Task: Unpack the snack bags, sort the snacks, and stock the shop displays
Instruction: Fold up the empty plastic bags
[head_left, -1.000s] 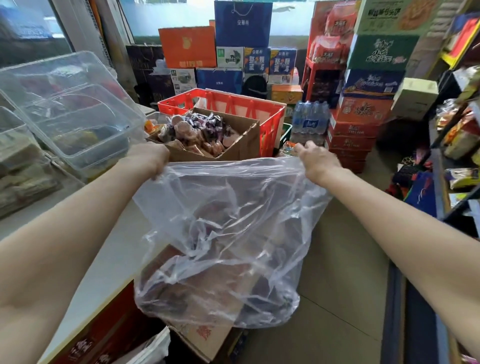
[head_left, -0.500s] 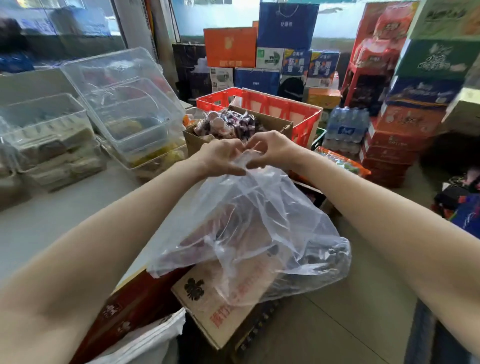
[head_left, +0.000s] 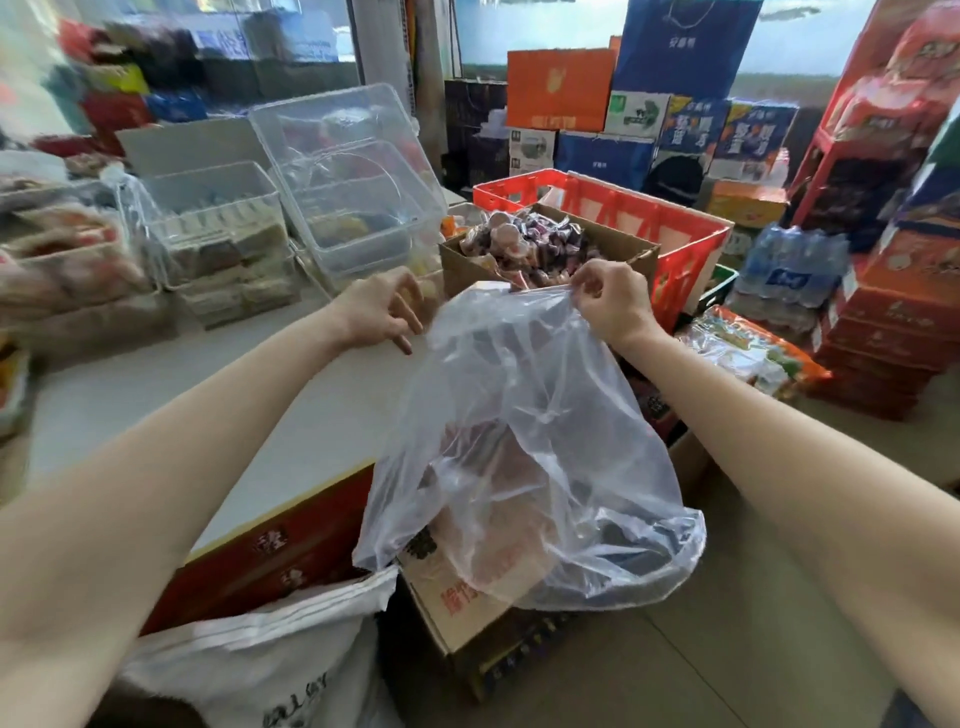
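Right hand (head_left: 613, 304) pinches the top edge of the clear bag (head_left: 524, 457), which hangs straight below it, long axis vertical, apparently empty. I see my left hand (head_left: 376, 312) just beside that rim, fingers loosely spread, gripping nothing. Beyond both hands sits the carton (head_left: 618, 247) of wrapped snacks (head_left: 524, 244).

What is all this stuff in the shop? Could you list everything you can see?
plastic bag: one, clear, hanging from the right hand
snack box: one, brown cardboard, full of wrapped snacks, on the counter
crate: one, red, behind the snack box
clear bins: several, on the counter at left
water bottles: one pack, right
white sack: one, bottom
left hand: open beside the bag
right hand: fingers pinching the bag's rim
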